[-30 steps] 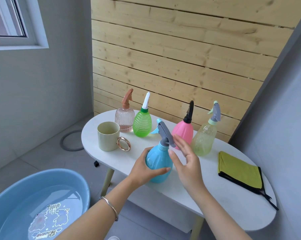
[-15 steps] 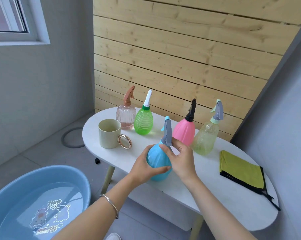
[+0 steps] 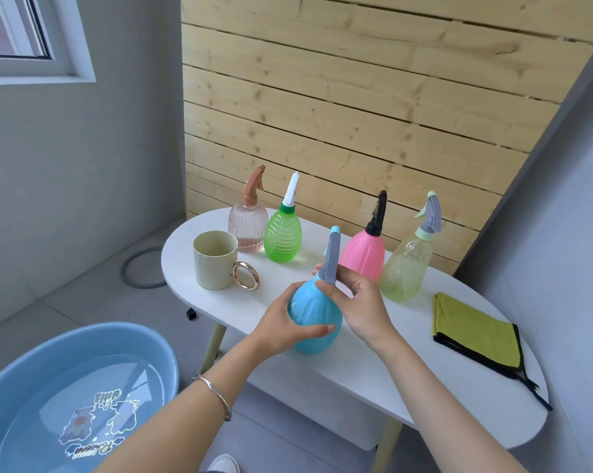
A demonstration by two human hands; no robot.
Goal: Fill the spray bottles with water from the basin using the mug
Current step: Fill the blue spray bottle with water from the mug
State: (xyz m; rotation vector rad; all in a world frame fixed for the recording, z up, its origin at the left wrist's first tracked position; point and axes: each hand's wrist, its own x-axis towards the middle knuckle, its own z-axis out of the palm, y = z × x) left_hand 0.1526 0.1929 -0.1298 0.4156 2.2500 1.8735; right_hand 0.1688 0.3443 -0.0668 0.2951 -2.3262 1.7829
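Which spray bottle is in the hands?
The light blue bottle: the left hand grips its body, the right hand pinches its grey spray head. The peach, green, pink and yellowish bottles stand untouched behind.

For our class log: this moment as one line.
left hand: holds blue spray bottle | right hand: grips its spray head | mug: on table

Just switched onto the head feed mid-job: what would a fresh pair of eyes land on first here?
The blue spray bottle at the white table's front edge, left hand gripping its body and right hand pinching the collar under its grey spray head. Next, the cream mug standing to its left, and the water-filled blue basin on the floor at lower left.
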